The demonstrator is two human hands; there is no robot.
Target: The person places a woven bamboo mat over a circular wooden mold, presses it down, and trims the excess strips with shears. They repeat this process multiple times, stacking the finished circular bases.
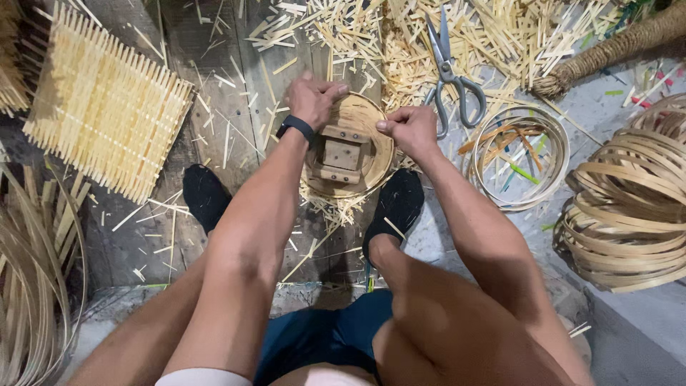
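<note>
A round bamboo hoop with a wooden block frame inside [348,151] lies on the floor between my two black-socked feet. My left hand [312,99], with a dark watch on the wrist, grips the hoop's upper left rim. At the upper right rim, my right hand [409,126] is closed, pinching the edge. Bamboo slivers stick out from under the hoop's lower side.
Grey scissors [450,77] lie among cut bamboo sticks just beyond my right hand. A second hoop with coloured strips [516,157] sits to the right, a stack of bamboo rings [632,214] further right. A woven bamboo mat [100,107] lies at left.
</note>
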